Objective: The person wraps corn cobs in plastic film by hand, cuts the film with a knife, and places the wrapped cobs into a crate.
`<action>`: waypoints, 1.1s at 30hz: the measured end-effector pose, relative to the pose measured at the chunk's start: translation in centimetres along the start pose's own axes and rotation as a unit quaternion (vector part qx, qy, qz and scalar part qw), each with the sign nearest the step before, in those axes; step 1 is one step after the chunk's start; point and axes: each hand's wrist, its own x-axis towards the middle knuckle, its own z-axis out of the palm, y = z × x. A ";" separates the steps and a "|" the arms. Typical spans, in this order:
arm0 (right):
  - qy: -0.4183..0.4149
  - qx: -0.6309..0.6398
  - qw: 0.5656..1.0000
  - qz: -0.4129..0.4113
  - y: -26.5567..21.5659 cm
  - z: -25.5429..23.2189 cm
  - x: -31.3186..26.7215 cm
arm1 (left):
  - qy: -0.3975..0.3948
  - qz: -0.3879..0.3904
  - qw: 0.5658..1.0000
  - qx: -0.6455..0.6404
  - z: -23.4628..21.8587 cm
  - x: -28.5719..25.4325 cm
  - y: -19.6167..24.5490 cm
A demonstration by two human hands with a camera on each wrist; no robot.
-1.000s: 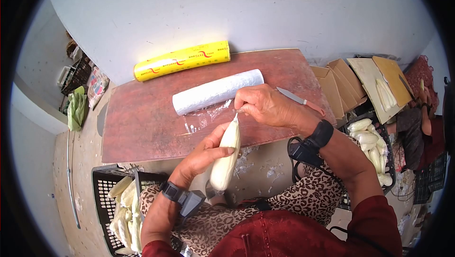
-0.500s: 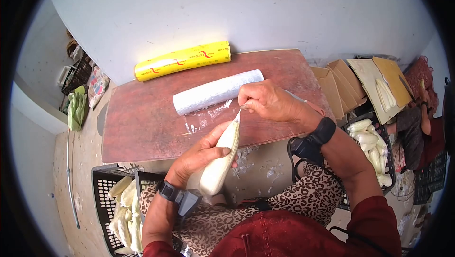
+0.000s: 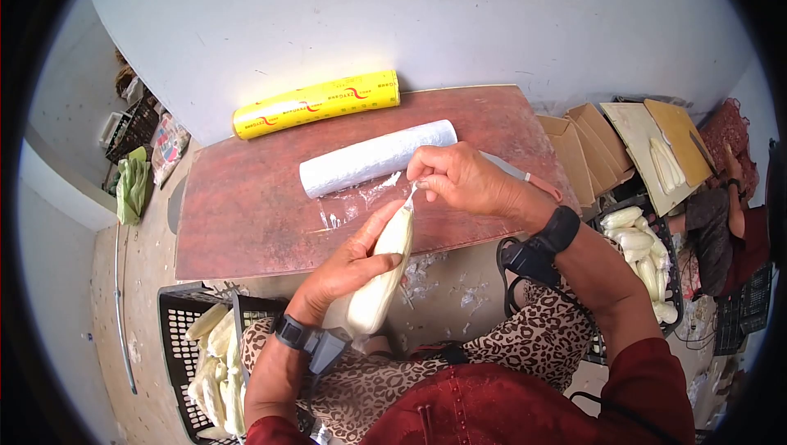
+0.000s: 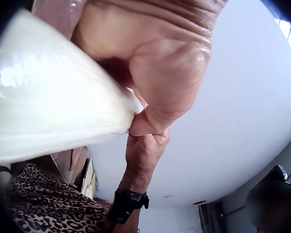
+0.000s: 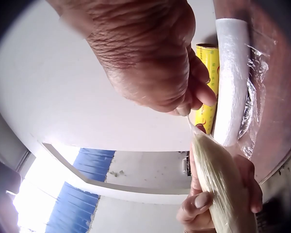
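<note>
An ear of corn (image 3: 379,293) in pale husk, wrapped in clear plastic film, is held slanting in front of the table edge. My left hand (image 3: 344,274) grips it around the middle, thumb across the near side. Above its tip, my right hand (image 3: 471,181) pinches the twisted end of the film (image 5: 192,123) between thumb and fingers. In the right wrist view the film lies glossy and creased along the corn. The left wrist view shows the corn's thick end (image 4: 43,92) up close, with the right hand beyond the left.
On the reddish table (image 3: 238,223) lie a white film roll (image 3: 377,158), a yellow printed roll (image 3: 316,105) and a knife (image 3: 541,186), partly behind the right hand. Crates of corn stand at left (image 3: 176,322) and right (image 3: 676,281). Another person's arm (image 3: 736,207) shows far right.
The corn's thick end has swung left. My right hand has shifted slightly right and still pinches the film end; the left hand keeps its grip.
</note>
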 end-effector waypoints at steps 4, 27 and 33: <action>-0.017 0.044 0.998 0.033 1.6 -0.4 0.2 | 0.022 0.054 0.993 0.101 -0.7 0.5 -1.4; -0.004 0.204 0.965 0.164 1.7 1.2 0.7 | 0.007 0.044 0.993 0.106 -0.5 0.8 -1.9; 0.024 0.211 0.966 0.150 2.1 1.3 0.8 | 0.010 0.035 0.992 0.118 -0.4 0.7 -1.7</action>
